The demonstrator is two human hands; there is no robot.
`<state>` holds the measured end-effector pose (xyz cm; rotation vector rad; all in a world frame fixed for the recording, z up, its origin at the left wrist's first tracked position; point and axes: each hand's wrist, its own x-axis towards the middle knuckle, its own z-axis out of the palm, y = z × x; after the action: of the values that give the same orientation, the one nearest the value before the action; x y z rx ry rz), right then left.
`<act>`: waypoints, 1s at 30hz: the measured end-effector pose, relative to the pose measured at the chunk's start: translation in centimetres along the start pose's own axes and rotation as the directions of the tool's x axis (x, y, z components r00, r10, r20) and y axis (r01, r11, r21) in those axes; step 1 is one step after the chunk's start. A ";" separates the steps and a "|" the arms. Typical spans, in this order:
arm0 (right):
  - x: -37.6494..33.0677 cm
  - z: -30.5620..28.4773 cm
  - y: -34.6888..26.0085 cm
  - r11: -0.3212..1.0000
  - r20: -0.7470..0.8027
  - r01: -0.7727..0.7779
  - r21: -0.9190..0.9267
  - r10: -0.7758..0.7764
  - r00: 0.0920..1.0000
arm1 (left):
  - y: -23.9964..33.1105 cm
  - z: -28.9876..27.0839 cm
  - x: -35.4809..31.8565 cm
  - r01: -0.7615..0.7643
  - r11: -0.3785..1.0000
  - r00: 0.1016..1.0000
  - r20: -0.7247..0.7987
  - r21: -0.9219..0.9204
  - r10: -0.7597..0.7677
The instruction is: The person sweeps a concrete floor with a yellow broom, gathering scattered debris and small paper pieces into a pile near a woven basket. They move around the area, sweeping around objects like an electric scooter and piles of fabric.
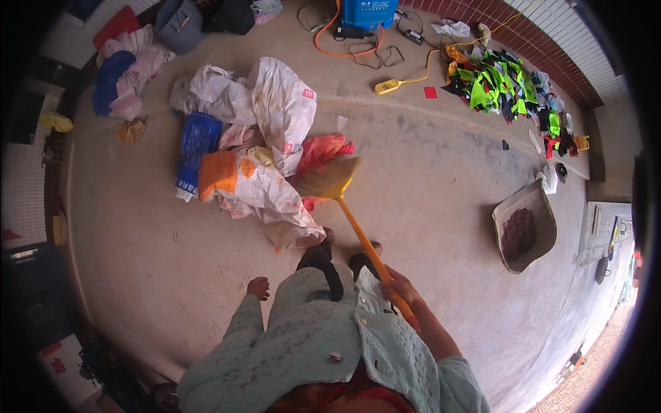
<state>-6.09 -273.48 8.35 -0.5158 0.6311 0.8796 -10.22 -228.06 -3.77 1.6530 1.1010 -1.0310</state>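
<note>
The right hand (401,288) gripped the broom (348,206) — fingers wrapped round its orange handle, bristles touching the sacks (261,186). The left hand (258,287) hung empty, fingers loosely curled — dustpan (527,227) well apart.

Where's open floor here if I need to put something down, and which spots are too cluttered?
Bare concrete lies between the broom and the dustpan, and left of the sack pile, down toward the left hand. Crowded: the sacks, the fabric scraps upper right, and the cables by the blue box. The right hand grips the broom handle.
</note>
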 end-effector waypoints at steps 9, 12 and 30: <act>-1.1 -2.3 -4.0 0.934 0.017 0.259 0.246 -0.271 0.962 | 0.1 2.4 -0.7 -0.058 0.998 0.998 -0.007 0.002 0.058; 6.4 -2.0 -6.3 0.922 0.012 0.330 0.204 -0.339 0.941 | -3.1 1.9 -0.8 -0.005 0.999 1.000 -0.001 -0.048 0.005; 21.0 -1.5 -8.2 0.940 -0.326 0.278 0.197 -0.205 0.923 | -9.4 0.2 -1.9 0.052 0.983 0.997 -0.041 -0.176 -0.061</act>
<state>10.36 -267.55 -5.92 -0.4997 0.9188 0.4815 -19.71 -226.53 -4.05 1.5195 1.2396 -0.9080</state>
